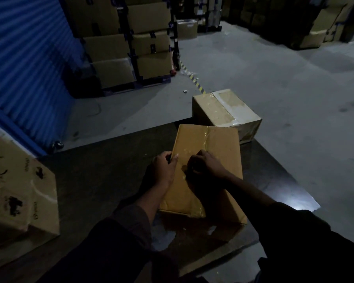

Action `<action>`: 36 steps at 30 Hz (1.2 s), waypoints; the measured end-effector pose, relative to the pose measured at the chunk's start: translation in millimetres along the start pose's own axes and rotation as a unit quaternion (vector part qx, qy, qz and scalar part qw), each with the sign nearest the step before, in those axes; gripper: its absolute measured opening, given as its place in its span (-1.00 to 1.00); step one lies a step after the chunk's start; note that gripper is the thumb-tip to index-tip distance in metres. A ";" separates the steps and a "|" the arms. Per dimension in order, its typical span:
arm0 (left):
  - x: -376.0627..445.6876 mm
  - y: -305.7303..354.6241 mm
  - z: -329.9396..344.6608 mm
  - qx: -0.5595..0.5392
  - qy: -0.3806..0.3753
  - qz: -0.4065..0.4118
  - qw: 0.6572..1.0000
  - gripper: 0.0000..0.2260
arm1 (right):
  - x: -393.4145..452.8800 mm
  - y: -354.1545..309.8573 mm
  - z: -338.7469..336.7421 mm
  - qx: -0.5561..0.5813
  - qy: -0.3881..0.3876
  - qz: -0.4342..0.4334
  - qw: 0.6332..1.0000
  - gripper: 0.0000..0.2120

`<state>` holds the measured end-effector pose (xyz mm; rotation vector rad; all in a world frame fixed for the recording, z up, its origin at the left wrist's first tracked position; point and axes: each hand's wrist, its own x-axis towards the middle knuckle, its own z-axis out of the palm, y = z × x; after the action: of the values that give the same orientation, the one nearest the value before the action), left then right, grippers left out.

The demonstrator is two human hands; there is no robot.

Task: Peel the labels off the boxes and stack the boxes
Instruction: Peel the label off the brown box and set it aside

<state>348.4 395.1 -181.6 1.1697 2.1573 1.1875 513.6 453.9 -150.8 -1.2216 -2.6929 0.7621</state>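
Note:
A brown cardboard box (pixel 217 144) lies flat on a dark table (pixel 102 172) in front of me, with clear tape along its top seam. My left hand (pixel 165 164) grips the box's left edge, thumb on the top face. My right hand (pixel 204 163) is curled into a fist on the top face, fingers pinching at small pale scraps of label residue; whether it holds a piece is hidden in the dim light. A second taped box (pixel 225 111) sits just beyond, at the table's far corner.
A worn box with black marks (pixel 23 190) stands on the table at the left. Stacked cartons on racks (pixel 131 43) fill the back left beside a blue ribbed wall (pixel 25 64). Grey concrete floor (pixel 284 78) stretches to the right, with hazard-striped tape (pixel 194 79).

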 end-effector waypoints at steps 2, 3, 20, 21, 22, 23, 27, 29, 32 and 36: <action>-0.7 0.4 -0.8 0.000 -0.001 0.002 1.000 -0.69 | -1.1 -1.4 -1.5 0.021 0.009 -0.004 1.000 -0.61; -0.5 0.4 -0.8 0.002 0.001 0.004 1.000 -0.69 | -1.2 -1.1 -1.2 0.020 0.011 -0.006 1.000 -0.62; -2.2 1.5 -2.2 0.005 -0.004 -0.006 1.000 -0.70 | -0.5 -4.0 -3.3 0.014 0.023 0.012 1.000 -0.64; -2.4 2.4 -2.4 0.002 -0.005 -0.007 1.000 -0.70 | -2.0 -5.8 -3.8 0.019 0.035 0.016 0.999 -0.63; -2.3 2.9 -2.5 -0.001 -0.008 -0.006 1.000 -0.70 | 0.5 -3.3 -1.0 0.018 0.050 0.013 0.998 -0.65; -2.6 3.2 -2.6 -0.003 -0.011 -0.008 1.000 -0.70 | 2.2 -1.8 -0.4 -0.011 0.059 0.007 0.998 -0.66; -3.1 3.4 -3.0 0.011 -0.002 -0.007 1.000 -0.68 | 0.5 -0.6 7.3 -0.023 0.077 0.008 0.997 -0.65; -3.7 3.1 -2.7 0.008 -0.004 -0.003 1.000 -0.68 | -1.9 -0.9 9.4 -0.005 0.068 -0.003 0.998 -0.68; -3.2 5.1 -3.9 0.002 -0.006 -0.005 1.000 -0.68 | -5.0 -2.1 8.8 0.020 0.051 0.005 0.998 -0.67; -2.9 3.8 -2.7 -0.003 -0.006 -0.009 1.000 -0.67 | -7.7 5.9 5.2 0.043 0.051 -0.010 0.998 -0.67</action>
<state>350.0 392.4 -177.1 1.1496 2.1494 1.1771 521.4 449.5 -157.2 -1.1794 -2.5590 0.7830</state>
